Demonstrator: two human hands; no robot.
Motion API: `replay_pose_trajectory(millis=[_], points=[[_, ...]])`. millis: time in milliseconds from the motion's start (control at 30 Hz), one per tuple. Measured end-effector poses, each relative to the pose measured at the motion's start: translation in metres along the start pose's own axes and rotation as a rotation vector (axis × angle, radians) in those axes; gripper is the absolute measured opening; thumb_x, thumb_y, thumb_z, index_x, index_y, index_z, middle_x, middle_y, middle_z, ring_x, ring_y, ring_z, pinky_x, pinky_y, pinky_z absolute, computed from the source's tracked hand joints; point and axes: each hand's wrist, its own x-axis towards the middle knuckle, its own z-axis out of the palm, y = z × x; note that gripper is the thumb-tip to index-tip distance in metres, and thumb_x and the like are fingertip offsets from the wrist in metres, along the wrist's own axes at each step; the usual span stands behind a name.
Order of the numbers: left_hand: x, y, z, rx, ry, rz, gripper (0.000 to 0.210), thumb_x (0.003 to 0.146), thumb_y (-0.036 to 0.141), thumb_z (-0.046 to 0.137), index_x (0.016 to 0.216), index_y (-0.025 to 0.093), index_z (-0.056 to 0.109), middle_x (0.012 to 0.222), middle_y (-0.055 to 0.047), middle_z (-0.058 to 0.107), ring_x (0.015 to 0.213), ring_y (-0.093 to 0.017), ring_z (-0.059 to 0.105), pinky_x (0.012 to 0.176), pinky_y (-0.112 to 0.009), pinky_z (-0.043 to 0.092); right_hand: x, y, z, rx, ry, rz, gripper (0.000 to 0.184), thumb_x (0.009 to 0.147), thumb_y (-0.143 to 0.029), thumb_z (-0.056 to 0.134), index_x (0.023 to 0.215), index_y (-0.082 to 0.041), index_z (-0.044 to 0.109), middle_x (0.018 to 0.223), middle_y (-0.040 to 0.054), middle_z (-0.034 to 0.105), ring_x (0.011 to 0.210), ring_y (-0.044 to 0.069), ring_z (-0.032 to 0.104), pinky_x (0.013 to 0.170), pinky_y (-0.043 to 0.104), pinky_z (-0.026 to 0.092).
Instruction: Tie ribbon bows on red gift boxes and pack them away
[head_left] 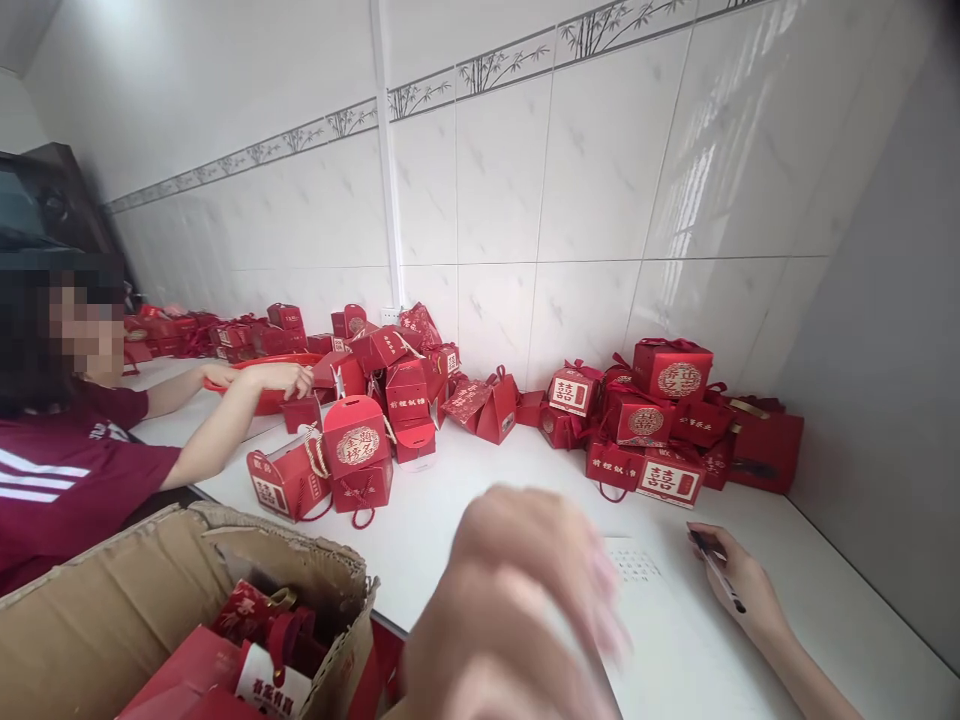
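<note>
My right hand (750, 590) rests at the right side of the white table, closed around a black-and-white pen (721, 575). Just left of it lies a sheet of paper (634, 560) with rows of handwriting, partly covered by my left hand. Large and smeared by motion, my left hand (525, 590) is raised close to the camera; whether its fingers hold anything is hidden. Beyond the paper, red gift boxes (667, 480) with gold patterns and ribbons are stacked against the wall. More red boxes (358, 435) with rope handles stand in a pile to the left.
An open cardboard box (90, 600) at the lower left contains red gift boxes and bags. At the far left sits a person in a maroon shirt (150, 465), hands at a red basin (262, 400). A tiled wall (495, 200) runs behind the table (450, 480).
</note>
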Motion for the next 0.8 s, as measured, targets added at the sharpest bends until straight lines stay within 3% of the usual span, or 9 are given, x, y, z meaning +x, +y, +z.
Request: replay_pose_trajectory(millis=[67, 100, 200, 267, 333, 500, 600, 700, 800], points=[[0.022, -0.034, 0.044, -0.142, 0.167, 0.064, 0.031, 0.088, 0.038, 0.031, 0.075, 0.027, 0.056, 0.075, -0.004, 0.057, 0.076, -0.021, 0.057, 0.066, -0.041, 0.049, 0.001, 0.001, 0.001, 0.016, -0.013, 0.046, 0.043, 0.055, -0.04, 0.038, 0.088, -0.02, 0.058, 0.087, 0.0099, 0.068, 0.077, 0.025, 0.066, 0.069, 0.033, 0.048], [0.028, -0.055, 0.064, -0.206, 0.155, 0.089, 0.028, 0.088, 0.034, 0.031, 0.074, 0.024, 0.053, 0.074, -0.004, 0.057, 0.073, -0.019, 0.056, 0.065, -0.037, 0.048, 0.001, 0.002, 0.001, 0.016, -0.013, 0.064, 0.044, 0.056, -0.041, 0.039, 0.089, -0.019, 0.058, 0.089, 0.01, 0.068, 0.078, 0.025, 0.066, 0.069, 0.033, 0.048], [0.021, -0.124, 0.108, -0.094, -0.117, -0.07, 0.024, 0.086, 0.031, 0.033, 0.069, 0.021, 0.047, 0.072, -0.006, 0.057, 0.071, -0.017, 0.055, 0.067, -0.034, 0.047, 0.002, 0.005, 0.005, 0.012, 0.006, 0.049, 0.043, 0.062, -0.043, 0.041, 0.093, -0.02, 0.06, 0.093, 0.01, 0.067, 0.078, 0.025, 0.066, 0.069, 0.033, 0.049], [0.006, -0.162, 0.122, 0.094, -0.367, -0.251, 0.023, 0.084, 0.026, 0.03, 0.066, 0.021, 0.043, 0.075, -0.007, 0.059, 0.073, -0.017, 0.055, 0.07, -0.032, 0.047, 0.002, 0.006, 0.006, -0.011, 0.032, 0.004, 0.042, 0.066, -0.043, 0.04, 0.094, -0.02, 0.06, 0.095, 0.0104, 0.067, 0.076, 0.025, 0.067, 0.067, 0.033, 0.051], [-0.008, -0.187, 0.128, 0.133, -0.437, -0.305, 0.019, 0.082, 0.021, 0.033, 0.067, 0.02, 0.045, 0.073, -0.007, 0.061, 0.071, -0.017, 0.056, 0.07, -0.031, 0.047, 0.001, 0.004, 0.006, -0.076, 0.073, -0.075, 0.039, 0.071, -0.039, 0.038, 0.096, -0.02, 0.06, 0.097, 0.01, 0.067, 0.075, 0.023, 0.067, 0.067, 0.033, 0.052], [-0.02, -0.205, 0.13, 0.138, -0.582, -0.331, 0.014, 0.072, 0.012, 0.046, 0.061, 0.019, 0.052, 0.054, 0.001, 0.058, 0.057, -0.014, 0.051, 0.074, -0.031, 0.045, -0.004, -0.003, 0.001, -0.317, 0.096, -0.413, 0.039, 0.082, -0.025, 0.031, 0.114, -0.025, 0.054, 0.11, 0.0061, 0.063, 0.094, 0.02, 0.064, 0.074, 0.03, 0.053], [-0.02, -0.207, 0.129, 0.128, -0.64, -0.315, 0.014, 0.069, 0.011, 0.048, 0.06, 0.019, 0.053, 0.048, 0.003, 0.053, 0.049, -0.011, 0.046, 0.079, -0.031, 0.044, -0.003, -0.014, -0.001, -0.416, 0.158, -0.499, 0.041, 0.087, -0.023, 0.031, 0.125, -0.027, 0.045, 0.119, 0.007, 0.058, 0.105, 0.021, 0.059, 0.076, 0.031, 0.053], [-0.02, -0.21, 0.129, 0.157, -0.632, -0.324, 0.013, 0.07, 0.012, 0.047, 0.062, 0.02, 0.053, 0.05, 0.002, 0.055, 0.051, -0.013, 0.048, 0.074, -0.03, 0.045, 0.008, -0.042, 0.003, -0.422, 0.216, -0.579, 0.031, 0.088, -0.023, 0.035, 0.117, -0.025, 0.048, 0.113, 0.0082, 0.059, 0.101, 0.022, 0.06, 0.077, 0.032, 0.053], [-0.021, -0.213, 0.13, 0.215, -0.647, -0.275, 0.012, 0.071, 0.013, 0.046, 0.063, 0.02, 0.053, 0.05, 0.002, 0.057, 0.048, -0.013, 0.047, 0.07, -0.028, 0.046, 0.034, -0.087, 0.019, -0.372, 0.107, -0.721, 0.021, 0.088, -0.021, 0.037, 0.103, -0.023, 0.053, 0.108, 0.0084, 0.058, 0.1, 0.021, 0.059, 0.078, 0.032, 0.052]])
